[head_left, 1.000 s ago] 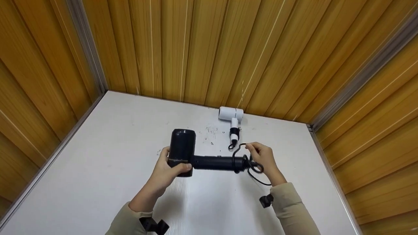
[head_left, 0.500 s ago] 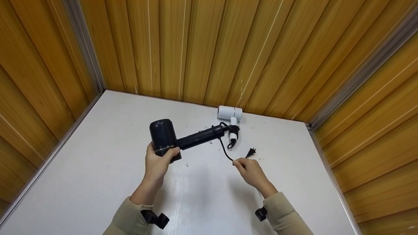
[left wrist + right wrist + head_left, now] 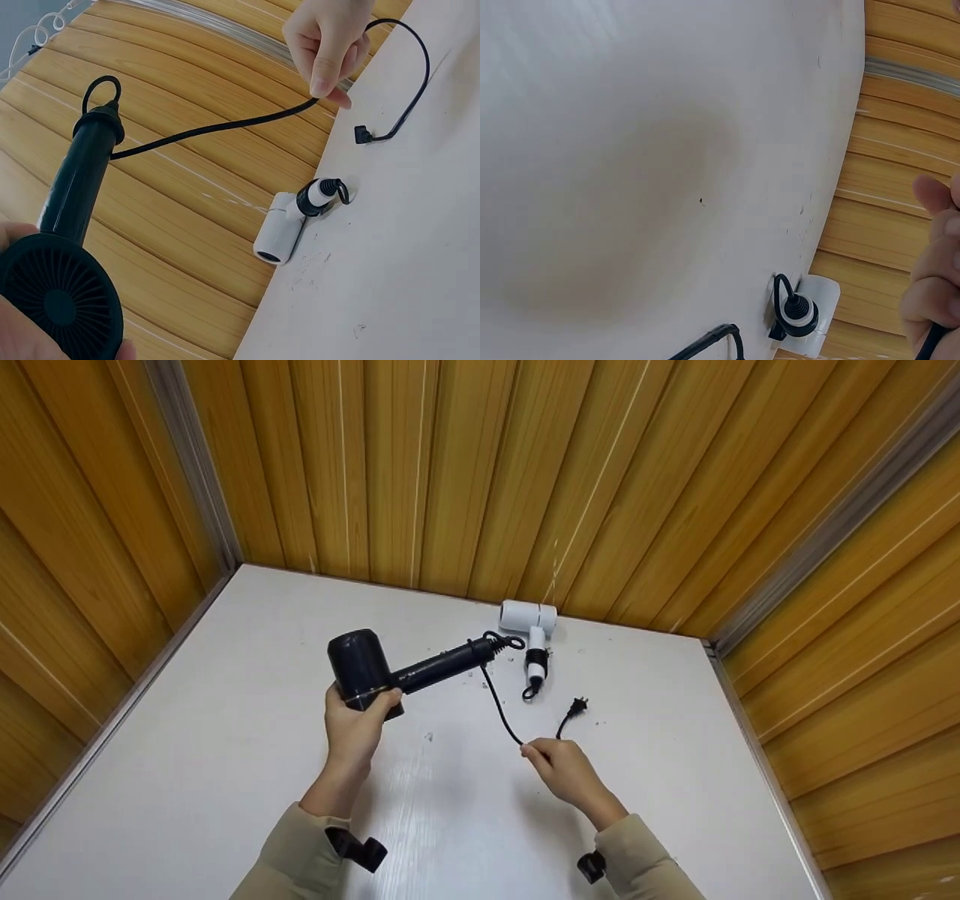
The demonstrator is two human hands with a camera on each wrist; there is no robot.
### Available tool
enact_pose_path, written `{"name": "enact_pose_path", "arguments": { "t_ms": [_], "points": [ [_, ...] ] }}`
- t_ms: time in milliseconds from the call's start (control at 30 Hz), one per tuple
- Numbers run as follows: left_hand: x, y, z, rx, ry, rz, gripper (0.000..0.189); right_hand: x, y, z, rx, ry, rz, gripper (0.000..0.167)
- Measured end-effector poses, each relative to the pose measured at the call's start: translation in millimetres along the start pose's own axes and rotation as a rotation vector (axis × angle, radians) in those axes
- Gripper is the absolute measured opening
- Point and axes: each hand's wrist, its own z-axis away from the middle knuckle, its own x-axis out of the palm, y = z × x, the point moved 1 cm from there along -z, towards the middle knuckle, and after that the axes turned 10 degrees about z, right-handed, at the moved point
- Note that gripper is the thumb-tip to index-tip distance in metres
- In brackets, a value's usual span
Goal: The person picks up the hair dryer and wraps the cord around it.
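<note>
"What does your left hand (image 3: 349, 735) hold?"

"Your fingers (image 3: 332, 701) and thumb clamp the black hair dryer (image 3: 427, 670) by its smooth, rounded barrel (image 3: 358, 656), above the surface (image 3: 247, 697); its handle (image 3: 457, 661) points right."

"And farther right?"

"Its thin black cord (image 3: 217, 127) runs to your right hand (image 3: 568, 769), pinched between thumb and fingers; the pronged plug (image 3: 577, 707) shows just beyond."

"What surrounds you?"

"The white, scuffed surface carries a white hair dryer (image 3: 525, 617), with ribbed wood-grain panels (image 3: 450, 472) behind."

This seems to be a small booth (image 3: 862, 622): wood-patterned panels (image 3: 480, 472) enclose three sides of the white tabletop (image 3: 225, 735), with grey corner strips (image 3: 196, 472).
</note>
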Motion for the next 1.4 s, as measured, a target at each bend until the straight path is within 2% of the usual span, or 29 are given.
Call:
{"name": "enact_pose_path", "arguments": {
  "t_ms": [267,500,767,1100,1400],
  "points": [
    [-6.0,-11.9,-14.9,-0.015,0.068,-0.053,0.088,-1,-15,12.1,-0.002,-0.058,-0.046,0.030],
    [-10.8,-20.3,-19.4,-0.040,0.105,-0.104,0.092,-18,-36,19.7,-0.071,-0.055,-0.041,0.033],
    [-10.6,-28.2,-15.8,-0.004,0.074,-0.165,0.090,-30,-56,27.2,-0.173,0.024,-0.047,0.028],
    [-5.5,-33.9,-13.7,-0.023,0.086,-0.191,0.091,-37,-67,30.7,-0.222,0.124,-0.055,0.022],
    [-3.0,-32.2,-15.7,0.061,0.088,-0.233,0.091,-52,-74,33.4,-0.322,0.265,-0.001,0.021]
  ]
}}
